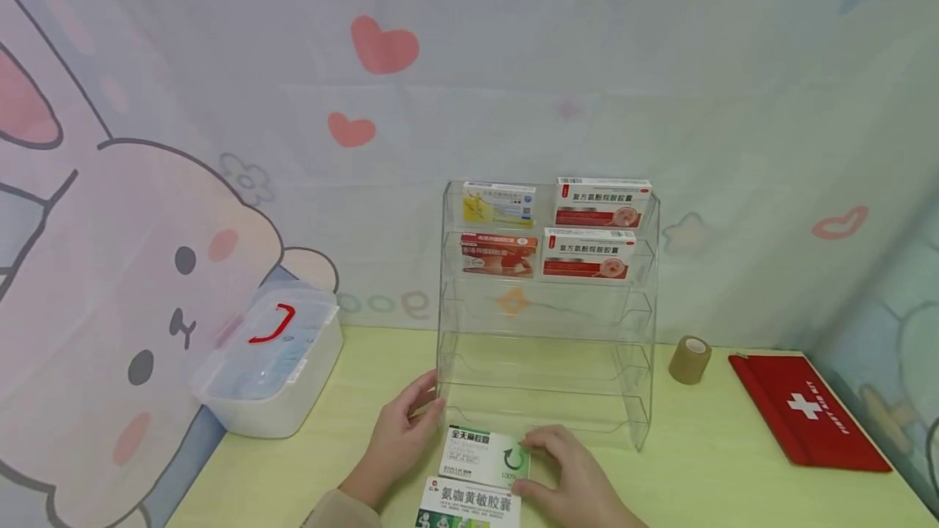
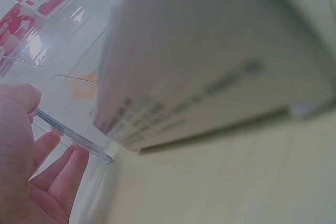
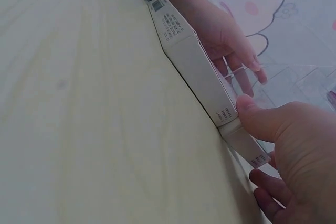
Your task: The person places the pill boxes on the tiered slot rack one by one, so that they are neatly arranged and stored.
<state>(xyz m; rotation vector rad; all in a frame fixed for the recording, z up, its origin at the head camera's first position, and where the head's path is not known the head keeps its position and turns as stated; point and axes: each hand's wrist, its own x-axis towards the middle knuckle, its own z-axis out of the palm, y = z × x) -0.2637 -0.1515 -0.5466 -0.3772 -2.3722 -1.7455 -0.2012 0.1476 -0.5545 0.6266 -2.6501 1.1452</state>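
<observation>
White-and-green cardboard medicine box [image 1: 484, 456] lies flat on the pale yellow-green table [image 1: 279, 479], label up, just in front of the foot of the clear plastic tiered rack [image 1: 546, 324]. Right hand [image 1: 568, 471] at its right end: fingers pinch it, thumb at the near corner, the others toward the far side. Left hand [image 1: 402, 430] at the rack's lower left; thumb and fingers straddle the side panel's edge, apparently steadying it.

Progress: looks partway. 4 cartons stand in the rack's upper 2 tiers: yellow-and-white carton [image 1: 499, 206] top left, red-and-white carton [image 1: 603, 204] top right, orange-red carton [image 1: 499, 257] below left, second red-and-white carton [image 1: 589, 257] below right. 2 boxes lie outside: the pinched one and a white box with a green lower panel [image 1: 469, 495], just beside it on the person's side.

Around: white plastic case with translucent lid [image 1: 315, 377] at left; tan roll of tape [image 1: 689, 359] and red first-aid pouch with white cross [image 1: 807, 414] at right, well apart from the hands. Possible snag: the near box crowds the right thumb.
</observation>
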